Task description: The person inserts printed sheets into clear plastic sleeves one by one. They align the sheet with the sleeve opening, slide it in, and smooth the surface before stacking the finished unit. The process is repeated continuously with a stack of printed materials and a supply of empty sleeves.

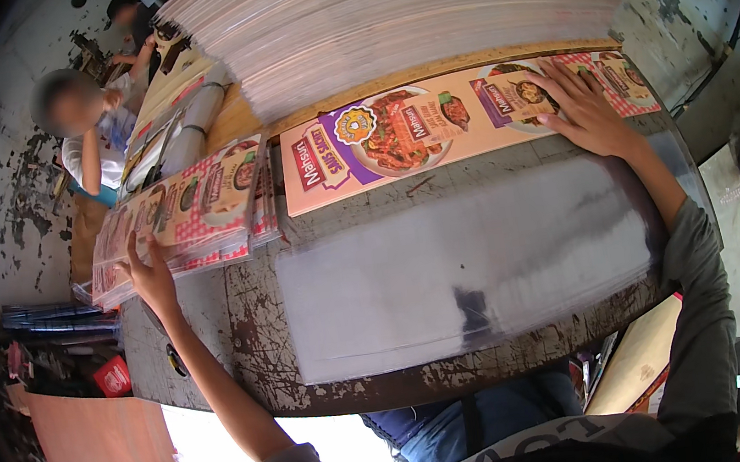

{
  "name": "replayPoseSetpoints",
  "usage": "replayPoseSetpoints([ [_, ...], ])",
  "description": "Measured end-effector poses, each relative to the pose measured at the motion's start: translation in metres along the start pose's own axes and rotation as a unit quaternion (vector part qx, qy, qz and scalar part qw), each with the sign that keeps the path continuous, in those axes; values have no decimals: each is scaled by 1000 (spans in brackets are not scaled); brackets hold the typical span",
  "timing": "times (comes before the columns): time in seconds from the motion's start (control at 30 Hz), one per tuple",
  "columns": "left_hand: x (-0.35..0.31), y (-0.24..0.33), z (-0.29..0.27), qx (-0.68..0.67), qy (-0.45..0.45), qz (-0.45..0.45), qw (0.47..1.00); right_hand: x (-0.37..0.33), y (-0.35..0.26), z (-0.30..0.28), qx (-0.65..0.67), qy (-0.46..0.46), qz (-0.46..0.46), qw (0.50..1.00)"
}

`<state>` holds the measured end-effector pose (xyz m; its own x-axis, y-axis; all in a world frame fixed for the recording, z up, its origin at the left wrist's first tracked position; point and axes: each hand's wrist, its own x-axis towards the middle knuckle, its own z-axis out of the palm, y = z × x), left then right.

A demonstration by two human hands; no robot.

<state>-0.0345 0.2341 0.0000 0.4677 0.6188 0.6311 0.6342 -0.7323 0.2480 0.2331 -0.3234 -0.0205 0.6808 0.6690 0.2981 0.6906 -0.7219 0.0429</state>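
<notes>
A long orange printed cardboard strip with food pictures and a purple panel lies across the far part of the dark, scratched table. My right hand rests on its right part, fingers spread. At the left is a pile of similar printed strips in shiny clear plastic. My left hand touches the near side of this pile with its fingers apart. Between me and the orange strip, a long transparent plastic sleeve lies flat on the table. Neither hand grips anything.
Behind the strip rises a tall stack of thin sheets. Wrapped bundles sit at the far left, near two other people. A small dark and yellow tool lies by the table's left edge. A brown board stands lower left.
</notes>
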Motion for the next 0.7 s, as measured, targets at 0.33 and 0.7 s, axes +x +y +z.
replayPoseSetpoints([
  [0.33,-60,134,-36,-86,-181,348,916,9,-5,-13,-14,-44,28,999],
  [0.7,-68,134,-34,-193,-177,282,923,23,2,12,27,54,26,998],
])
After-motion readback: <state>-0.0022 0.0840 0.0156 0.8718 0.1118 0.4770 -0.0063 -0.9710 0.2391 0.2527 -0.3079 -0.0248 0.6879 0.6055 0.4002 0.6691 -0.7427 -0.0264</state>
